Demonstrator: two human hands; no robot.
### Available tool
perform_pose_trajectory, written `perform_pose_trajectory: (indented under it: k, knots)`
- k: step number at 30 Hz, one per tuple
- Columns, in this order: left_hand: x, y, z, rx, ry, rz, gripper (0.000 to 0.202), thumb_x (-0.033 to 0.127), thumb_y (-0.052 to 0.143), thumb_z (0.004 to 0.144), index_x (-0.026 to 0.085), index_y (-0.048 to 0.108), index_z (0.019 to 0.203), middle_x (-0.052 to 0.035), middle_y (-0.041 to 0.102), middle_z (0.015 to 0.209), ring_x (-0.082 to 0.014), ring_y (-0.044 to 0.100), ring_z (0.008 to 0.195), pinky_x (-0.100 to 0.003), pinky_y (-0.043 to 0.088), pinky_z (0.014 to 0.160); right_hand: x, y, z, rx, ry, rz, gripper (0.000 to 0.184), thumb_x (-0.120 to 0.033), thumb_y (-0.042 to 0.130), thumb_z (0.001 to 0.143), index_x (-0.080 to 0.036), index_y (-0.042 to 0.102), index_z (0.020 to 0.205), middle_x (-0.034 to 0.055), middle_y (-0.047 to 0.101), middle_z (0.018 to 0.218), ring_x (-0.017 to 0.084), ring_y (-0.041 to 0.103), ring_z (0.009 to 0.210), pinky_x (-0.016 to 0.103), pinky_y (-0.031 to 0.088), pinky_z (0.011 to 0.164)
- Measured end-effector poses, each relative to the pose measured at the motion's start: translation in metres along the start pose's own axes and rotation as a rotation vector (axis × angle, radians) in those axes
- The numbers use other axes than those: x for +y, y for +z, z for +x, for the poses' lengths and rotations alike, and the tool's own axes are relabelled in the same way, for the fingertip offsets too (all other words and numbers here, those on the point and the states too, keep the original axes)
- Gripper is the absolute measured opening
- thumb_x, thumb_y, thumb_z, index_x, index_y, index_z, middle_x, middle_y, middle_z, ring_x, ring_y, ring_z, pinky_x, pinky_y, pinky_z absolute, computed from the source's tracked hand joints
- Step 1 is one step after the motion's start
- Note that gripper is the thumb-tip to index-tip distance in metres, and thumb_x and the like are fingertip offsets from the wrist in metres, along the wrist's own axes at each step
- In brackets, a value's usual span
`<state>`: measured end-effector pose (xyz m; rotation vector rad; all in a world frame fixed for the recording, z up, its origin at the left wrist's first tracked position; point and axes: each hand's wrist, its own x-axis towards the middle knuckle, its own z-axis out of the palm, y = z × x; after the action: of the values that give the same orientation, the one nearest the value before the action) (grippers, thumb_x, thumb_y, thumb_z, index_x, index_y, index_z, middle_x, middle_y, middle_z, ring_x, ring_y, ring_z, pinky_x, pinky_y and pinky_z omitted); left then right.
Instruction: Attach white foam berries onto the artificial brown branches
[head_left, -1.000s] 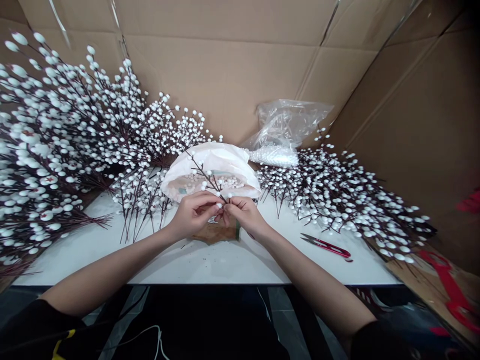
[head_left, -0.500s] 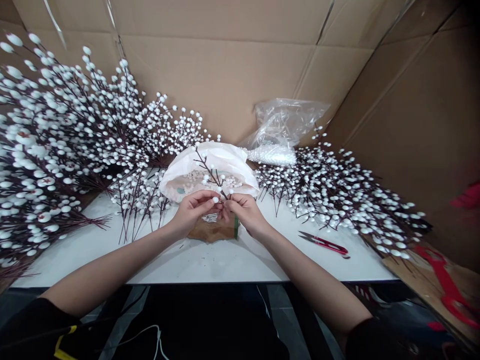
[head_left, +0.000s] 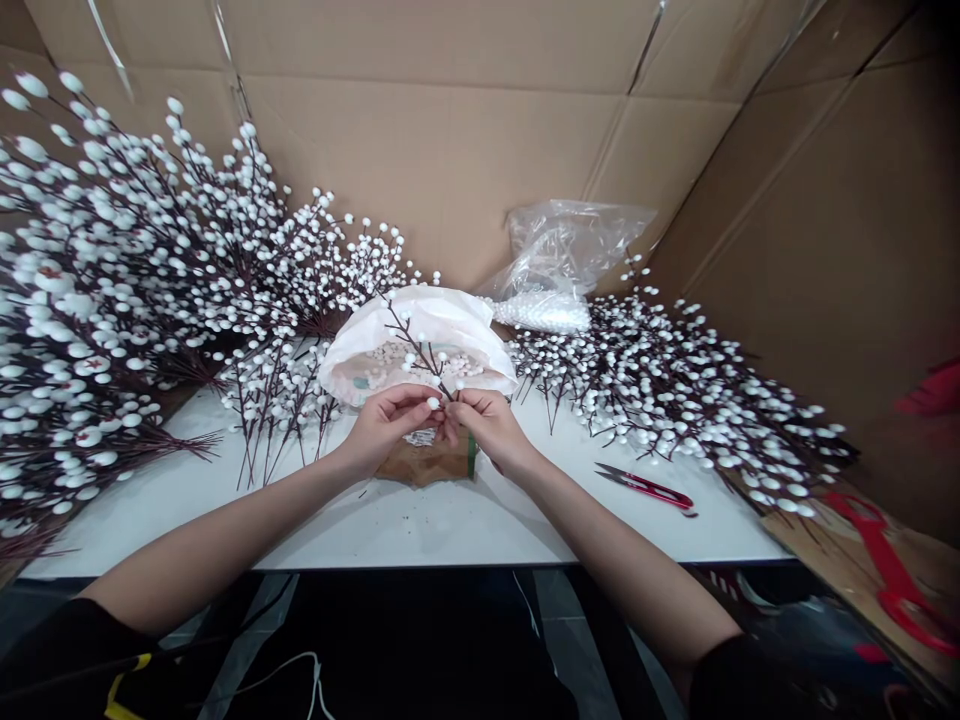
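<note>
Left hand (head_left: pixel 386 425) and right hand (head_left: pixel 487 425) pinch one beaded twig (head_left: pixel 409 340) over white table (head_left: pixel 450 520), cardboard walls (head_left: pixel 450 150) around

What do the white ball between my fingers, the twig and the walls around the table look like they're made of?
White ball: matte, no shine, likely foam. Twig: thin, dark brown, stiff; plastic or wrapped wire, cannot tell. Walls: brown corrugated cardboard, creased at folds.
</note>
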<state>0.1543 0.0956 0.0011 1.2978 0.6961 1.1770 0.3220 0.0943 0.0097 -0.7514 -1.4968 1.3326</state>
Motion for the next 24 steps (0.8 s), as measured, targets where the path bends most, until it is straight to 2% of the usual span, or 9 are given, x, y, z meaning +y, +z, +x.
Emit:
perform_pose_trajectory:
  k: [9, 13, 18, 24]
  knots:
    - [0.0054, 0.002, -0.0016, -0.064, 0.17, 0.19, 0.018, 0.024, 0.067, 0.078, 0.014, 0.068, 0.092, -0.0059, 0.071, 0.08, -0.016, 0.067, 0.072, -0.029, 0.057, 0.068, 0.0006, -0.0008, -0.0008, -0.012, -0.009, -0.027, 0.028, -0.016, 0.051, 0.075, -0.018, 0.053, 0.048, -0.0024, 0.056, 0.046, 0.015, 0.064, 0.059, 0.026, 0.05, 0.064]
    - [0.0054, -0.0011, -0.0019, -0.091, 0.201, 0.241, 0.017, 0.024, 0.065, 0.079, 0.014, 0.068, 0.093, -0.0064, 0.069, 0.08, -0.0163, 0.066, 0.069, -0.03, 0.056, 0.066, -0.002, 0.0008, -0.0015, -0.031, 0.01, -0.035, 0.028, -0.015, 0.051, 0.075, -0.019, 0.054, 0.047, -0.0023, 0.055, 0.046, 0.016, 0.064, 0.062, 0.027, 0.05, 0.065]
    - [0.0052, -0.0012, -0.0021, -0.094, 0.224, 0.257, 0.016, 0.025, 0.064, 0.08, 0.014, 0.068, 0.09, -0.0063, 0.067, 0.081, -0.0155, 0.066, 0.065, -0.029, 0.056, 0.063, -0.0031, 0.002, -0.0017, -0.041, 0.022, -0.042, 0.028, -0.015, 0.049, 0.074, -0.019, 0.053, 0.046, -0.0025, 0.056, 0.046, 0.015, 0.063, 0.059, 0.027, 0.05, 0.066]
    - [0.0092, 0.0002, -0.0033, -0.044, 0.303, 0.408, 0.013, 0.023, 0.062, 0.08, 0.016, 0.07, 0.087, -0.0065, 0.067, 0.083, -0.0143, 0.065, 0.065, -0.026, 0.056, 0.061, -0.0032, 0.0013, -0.0021, -0.073, 0.051, -0.03, 0.029, -0.012, 0.047, 0.073, -0.018, 0.053, 0.046, -0.0025, 0.056, 0.045, 0.016, 0.065, 0.064, 0.025, 0.05, 0.066]
